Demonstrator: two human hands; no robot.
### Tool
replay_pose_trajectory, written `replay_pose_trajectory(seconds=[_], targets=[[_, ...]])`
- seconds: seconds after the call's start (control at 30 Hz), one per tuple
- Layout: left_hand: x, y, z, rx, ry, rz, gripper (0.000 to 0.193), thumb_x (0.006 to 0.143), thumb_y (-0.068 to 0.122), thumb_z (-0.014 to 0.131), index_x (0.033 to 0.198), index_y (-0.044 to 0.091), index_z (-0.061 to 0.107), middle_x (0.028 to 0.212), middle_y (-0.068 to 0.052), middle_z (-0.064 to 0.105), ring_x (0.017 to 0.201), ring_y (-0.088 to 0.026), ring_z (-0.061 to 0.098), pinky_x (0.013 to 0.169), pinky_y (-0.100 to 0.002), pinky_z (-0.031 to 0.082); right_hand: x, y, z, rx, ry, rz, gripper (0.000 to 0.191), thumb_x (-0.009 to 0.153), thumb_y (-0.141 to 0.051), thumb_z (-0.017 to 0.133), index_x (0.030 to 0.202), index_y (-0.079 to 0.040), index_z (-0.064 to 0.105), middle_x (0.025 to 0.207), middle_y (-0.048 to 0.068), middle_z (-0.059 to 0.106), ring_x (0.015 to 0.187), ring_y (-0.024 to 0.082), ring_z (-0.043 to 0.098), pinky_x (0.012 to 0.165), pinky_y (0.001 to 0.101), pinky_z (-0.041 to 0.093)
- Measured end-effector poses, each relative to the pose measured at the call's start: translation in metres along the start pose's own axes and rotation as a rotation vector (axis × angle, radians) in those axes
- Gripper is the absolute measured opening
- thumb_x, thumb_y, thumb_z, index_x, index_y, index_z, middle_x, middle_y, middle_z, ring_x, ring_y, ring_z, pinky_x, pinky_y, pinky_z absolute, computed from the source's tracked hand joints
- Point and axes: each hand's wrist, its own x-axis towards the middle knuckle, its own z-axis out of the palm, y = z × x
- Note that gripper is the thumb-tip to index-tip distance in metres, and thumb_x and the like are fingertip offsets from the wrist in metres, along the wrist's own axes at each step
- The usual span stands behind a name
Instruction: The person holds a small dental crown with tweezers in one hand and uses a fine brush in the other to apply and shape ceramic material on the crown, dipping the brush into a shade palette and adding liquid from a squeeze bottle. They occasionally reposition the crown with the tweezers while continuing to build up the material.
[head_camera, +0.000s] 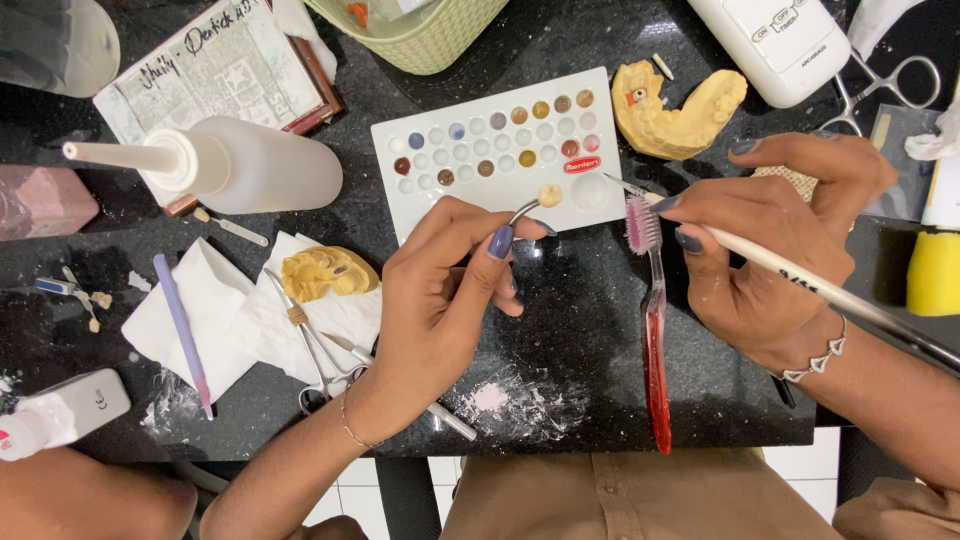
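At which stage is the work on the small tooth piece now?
Done, as it appears: several wells of the white palette already hold colours, and the yellow jaw casts lie aside. In hand: the left hand holds a curved metal tool with the small tooth piece at its tip; the right hand holds a fine brush with its tip near it. How much remains is not visible.

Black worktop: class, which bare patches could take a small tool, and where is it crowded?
Bare worktop lies between the left hand and red toothbrush; another patch sits right of the toothbrush, below the right hand. The tissues and top edge are crowded.
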Motion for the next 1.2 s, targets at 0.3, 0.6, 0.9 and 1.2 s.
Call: replay_pose_trajectory(seconds=[0.3, 0.6, 0.9, 1.2], targets=[[0.0, 0.002, 0.0, 0.112, -0.036, -0.032, 0.023, 0.109, 0.012, 0.054, 0.12, 0.002, 0.072, 0.093, -0.002, 0.059, 0.069, -0.004, 0.057, 0.059, -0.02, 0.052, -0.031, 0.037, 0.002, 0.151, 0.233, -0.323, 0.017, 0.106, -0.037, 0.058, 0.106, -0.02, 0.056, 0.084, -0.001, 0.072, 0.092, 0.024, 0.047, 0.089, 0.0413, 0.031], [-0.001, 0.009, 0.003, 0.377, 0.012, 0.135, 0.014, 0.104, 0.004, 0.063, 0.116, 0.003, 0.072, 0.098, -0.007, 0.067, 0.073, -0.01, 0.062, 0.062, -0.024, 0.048, -0.026, 0.022, 0.022, 0.158, 0.622, -0.4, 0.022, 0.109, -0.04, 0.05, 0.096, -0.023, 0.054, 0.07, -0.009, 0.062, 0.083, 0.018, 0.048, 0.099, 0.0461, 0.034], [-0.004, 0.01, 0.004, 0.514, -0.009, 0.142, 0.022, 0.098, 0.0, 0.066, 0.119, 0.003, 0.071, 0.095, -0.009, 0.066, 0.07, -0.016, 0.062, 0.06, -0.028, 0.049, -0.008, 0.012, 0.001, 0.186, 0.381, -0.531, 0.039, 0.11, -0.051, 0.044, 0.087, -0.025, 0.06, 0.071, -0.013, 0.065, 0.091, 0.012, 0.042, 0.099, 0.0431, 0.028], [-0.006, 0.005, 0.001, 0.998, -0.083, 0.522, 0.028, 0.088, 0.001, 0.075, 0.115, 0.001, 0.072, 0.09, -0.006, 0.059, 0.079, -0.02, 0.061, 0.061, -0.032, 0.05, -0.034, 0.033, -0.002, 0.158, 0.198, -0.509, 0.044, 0.11, -0.052, 0.043, 0.082, -0.024, 0.063, 0.075, -0.014, 0.07, 0.091, 0.013, 0.043, 0.1, 0.0414, 0.028]])
